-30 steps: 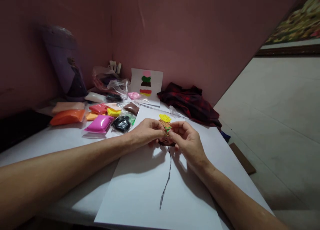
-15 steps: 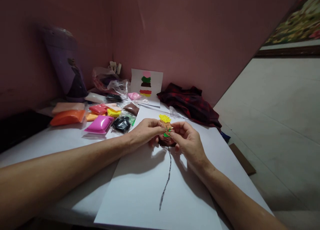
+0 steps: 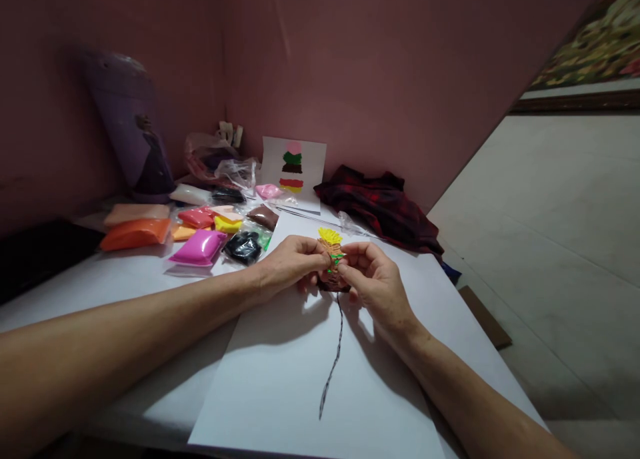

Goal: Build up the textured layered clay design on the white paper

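Both of my hands meet over a layered clay picture on a white sheet of paper (image 3: 280, 386). My left hand (image 3: 295, 262) is closed, thumb and fingers pinching green clay (image 3: 337, 256) that shows as thin strips between the hands. Facing it, my right hand (image 3: 380, 282) pinches the green clay from the other side. Beneath the fingers lie yellow clay (image 3: 330, 235) at the top, an orange-brown ridged layer and dark brown clay (image 3: 333, 287) at the bottom. A dark twisted line (image 3: 339, 346) runs down the paper from there. My fingers hide part of the picture.
Several clay packets, among them a magenta one (image 3: 199, 247) and an orange one (image 3: 136, 233), lie to the left. A reference picture (image 3: 273, 158) leans against the wall. Dark red plaid cloth (image 3: 380, 202) lies behind; a purple bin (image 3: 125, 126) stands back left.
The green clay between my fingers now shows as thinner strips, slightly shifted. My hands have barely moved.
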`<state>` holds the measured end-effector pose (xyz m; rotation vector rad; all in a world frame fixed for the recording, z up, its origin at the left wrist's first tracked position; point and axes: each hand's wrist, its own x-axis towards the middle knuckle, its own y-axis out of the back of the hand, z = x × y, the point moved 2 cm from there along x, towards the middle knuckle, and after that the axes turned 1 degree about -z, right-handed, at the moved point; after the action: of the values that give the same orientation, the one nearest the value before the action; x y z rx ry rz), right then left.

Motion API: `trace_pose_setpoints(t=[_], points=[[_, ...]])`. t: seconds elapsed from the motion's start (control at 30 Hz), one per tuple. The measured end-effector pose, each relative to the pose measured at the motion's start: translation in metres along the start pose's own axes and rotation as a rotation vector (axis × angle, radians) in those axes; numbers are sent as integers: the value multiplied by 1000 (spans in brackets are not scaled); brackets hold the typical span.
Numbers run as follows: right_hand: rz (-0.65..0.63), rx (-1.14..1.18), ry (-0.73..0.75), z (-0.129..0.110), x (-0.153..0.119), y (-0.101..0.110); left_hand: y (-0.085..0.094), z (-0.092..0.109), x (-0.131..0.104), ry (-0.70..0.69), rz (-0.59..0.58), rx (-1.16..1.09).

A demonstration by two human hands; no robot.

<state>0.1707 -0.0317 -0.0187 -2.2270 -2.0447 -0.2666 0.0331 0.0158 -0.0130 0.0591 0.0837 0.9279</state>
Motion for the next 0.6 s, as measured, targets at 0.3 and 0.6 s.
trace_pose_setpoints(t=[0.3,0.6], points=[[-1,-36,-14,1,0,0,1,0,0,2,-7,6],[16,-40,-29,1,0,1,1,1,-1,-7,-5,-21]])
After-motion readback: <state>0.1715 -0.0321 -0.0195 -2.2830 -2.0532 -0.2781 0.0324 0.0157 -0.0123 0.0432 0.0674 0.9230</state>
